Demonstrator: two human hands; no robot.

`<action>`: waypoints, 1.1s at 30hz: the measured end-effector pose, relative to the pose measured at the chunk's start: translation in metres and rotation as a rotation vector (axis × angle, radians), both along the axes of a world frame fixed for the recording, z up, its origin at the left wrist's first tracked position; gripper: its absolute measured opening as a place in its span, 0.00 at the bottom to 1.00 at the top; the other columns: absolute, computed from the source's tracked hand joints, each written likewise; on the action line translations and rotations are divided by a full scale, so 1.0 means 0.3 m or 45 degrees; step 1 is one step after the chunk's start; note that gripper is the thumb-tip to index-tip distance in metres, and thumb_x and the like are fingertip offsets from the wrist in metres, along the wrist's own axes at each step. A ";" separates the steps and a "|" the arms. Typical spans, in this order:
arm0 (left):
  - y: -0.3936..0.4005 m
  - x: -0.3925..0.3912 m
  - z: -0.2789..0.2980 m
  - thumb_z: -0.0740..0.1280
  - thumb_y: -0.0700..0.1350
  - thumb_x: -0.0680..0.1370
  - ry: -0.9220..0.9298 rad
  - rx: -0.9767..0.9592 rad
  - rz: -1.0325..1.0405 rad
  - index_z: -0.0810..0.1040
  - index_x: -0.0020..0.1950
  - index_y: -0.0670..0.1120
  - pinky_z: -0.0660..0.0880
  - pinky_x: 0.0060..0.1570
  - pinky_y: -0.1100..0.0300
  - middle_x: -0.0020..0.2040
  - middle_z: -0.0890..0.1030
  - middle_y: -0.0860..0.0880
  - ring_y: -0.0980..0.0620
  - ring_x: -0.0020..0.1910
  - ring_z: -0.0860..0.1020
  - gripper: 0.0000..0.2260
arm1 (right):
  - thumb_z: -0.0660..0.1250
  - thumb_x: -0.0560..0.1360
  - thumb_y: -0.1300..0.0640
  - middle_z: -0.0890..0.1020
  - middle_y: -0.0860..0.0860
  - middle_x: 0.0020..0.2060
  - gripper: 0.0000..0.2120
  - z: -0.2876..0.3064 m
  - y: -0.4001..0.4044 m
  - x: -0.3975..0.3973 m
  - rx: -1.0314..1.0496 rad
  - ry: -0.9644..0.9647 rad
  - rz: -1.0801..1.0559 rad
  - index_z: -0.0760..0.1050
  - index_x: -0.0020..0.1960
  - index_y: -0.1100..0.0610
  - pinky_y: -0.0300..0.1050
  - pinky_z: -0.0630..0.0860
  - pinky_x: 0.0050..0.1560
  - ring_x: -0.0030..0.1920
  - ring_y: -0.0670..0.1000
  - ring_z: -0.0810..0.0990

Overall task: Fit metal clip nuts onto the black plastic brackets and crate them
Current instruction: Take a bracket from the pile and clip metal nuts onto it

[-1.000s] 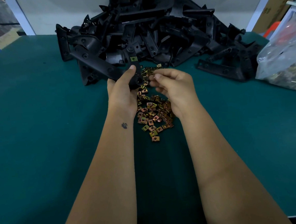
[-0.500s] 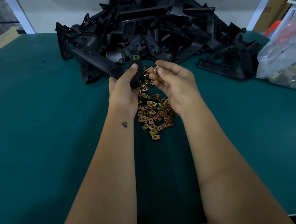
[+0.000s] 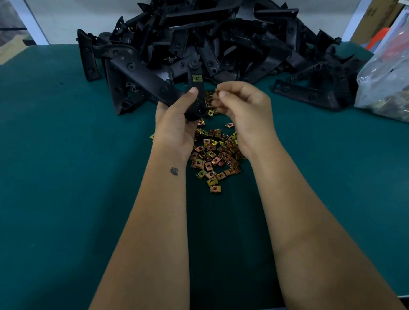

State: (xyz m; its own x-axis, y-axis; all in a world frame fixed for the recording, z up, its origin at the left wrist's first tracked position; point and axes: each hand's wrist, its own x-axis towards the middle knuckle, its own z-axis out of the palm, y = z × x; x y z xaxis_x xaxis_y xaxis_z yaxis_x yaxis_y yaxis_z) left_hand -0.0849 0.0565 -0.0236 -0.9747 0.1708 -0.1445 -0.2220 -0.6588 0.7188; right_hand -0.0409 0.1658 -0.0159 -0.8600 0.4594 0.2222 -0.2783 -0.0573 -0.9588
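My left hand (image 3: 176, 123) grips a black plastic bracket (image 3: 145, 78) above the table. One arm of the bracket points up and carries a fitted yellow clip nut (image 3: 197, 78) near its tip. My right hand (image 3: 243, 110) is just right of that arm, its fingers curled and pinching a small clip nut (image 3: 215, 92) at the fingertips; most of it is hidden. A loose pile of gold and copper clip nuts (image 3: 213, 152) lies on the green mat below and between my wrists.
A big heap of black brackets (image 3: 216, 35) fills the back of the green table (image 3: 58, 186). A clear plastic bag of metal parts (image 3: 394, 83) sits at the right edge. Cardboard boxes (image 3: 385, 5) stand behind it. No crate is in view.
My right hand has brought its clip nut a little left toward the bracket's upright arm. The left hand has held the bracket almost still.
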 end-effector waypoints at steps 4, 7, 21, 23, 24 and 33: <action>-0.002 -0.001 0.001 0.70 0.34 0.76 0.022 0.019 -0.038 0.71 0.63 0.40 0.79 0.59 0.51 0.51 0.81 0.44 0.48 0.50 0.82 0.17 | 0.68 0.74 0.70 0.84 0.54 0.40 0.09 -0.007 0.001 0.000 0.070 0.015 -0.021 0.77 0.50 0.58 0.42 0.80 0.48 0.41 0.49 0.83; -0.003 0.003 0.002 0.70 0.34 0.77 0.041 0.023 -0.062 0.71 0.65 0.39 0.79 0.58 0.52 0.53 0.81 0.43 0.48 0.51 0.82 0.18 | 0.69 0.73 0.69 0.84 0.52 0.39 0.08 -0.006 0.001 -0.002 0.061 -0.004 -0.022 0.80 0.47 0.58 0.39 0.79 0.45 0.41 0.48 0.82; -0.010 0.006 0.001 0.68 0.34 0.78 0.151 0.069 -0.166 0.71 0.64 0.40 0.80 0.51 0.57 0.48 0.83 0.45 0.50 0.48 0.82 0.15 | 0.67 0.76 0.68 0.82 0.57 0.44 0.07 0.007 -0.016 0.003 -0.145 -0.083 0.125 0.79 0.46 0.57 0.49 0.78 0.53 0.45 0.53 0.79; -0.010 0.003 -0.001 0.68 0.34 0.78 0.142 0.081 -0.155 0.71 0.64 0.40 0.80 0.53 0.56 0.50 0.82 0.45 0.49 0.49 0.82 0.16 | 0.67 0.76 0.68 0.81 0.56 0.43 0.07 0.006 -0.017 0.003 -0.134 -0.089 0.137 0.79 0.45 0.57 0.48 0.78 0.52 0.45 0.53 0.79; -0.010 0.001 -0.002 0.68 0.34 0.78 0.140 0.084 -0.152 0.71 0.64 0.40 0.79 0.54 0.56 0.50 0.82 0.45 0.49 0.49 0.82 0.16 | 0.67 0.76 0.69 0.81 0.55 0.42 0.08 0.005 -0.018 0.003 -0.124 -0.091 0.142 0.79 0.45 0.57 0.48 0.78 0.51 0.45 0.52 0.79; -0.012 0.001 -0.004 0.68 0.35 0.78 0.179 0.076 -0.176 0.72 0.63 0.40 0.79 0.58 0.54 0.51 0.82 0.45 0.48 0.53 0.81 0.15 | 0.67 0.75 0.69 0.79 0.54 0.40 0.08 0.004 -0.022 0.003 -0.200 -0.068 0.192 0.77 0.46 0.57 0.42 0.76 0.44 0.40 0.49 0.78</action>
State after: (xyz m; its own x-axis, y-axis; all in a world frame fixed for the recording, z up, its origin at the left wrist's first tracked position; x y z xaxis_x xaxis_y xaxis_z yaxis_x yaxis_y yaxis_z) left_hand -0.0847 0.0530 -0.0248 -0.9512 0.3085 0.0053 -0.2138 -0.6712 0.7098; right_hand -0.0399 0.1591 -0.0149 -0.9301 0.3504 0.1100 -0.2041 -0.2441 -0.9480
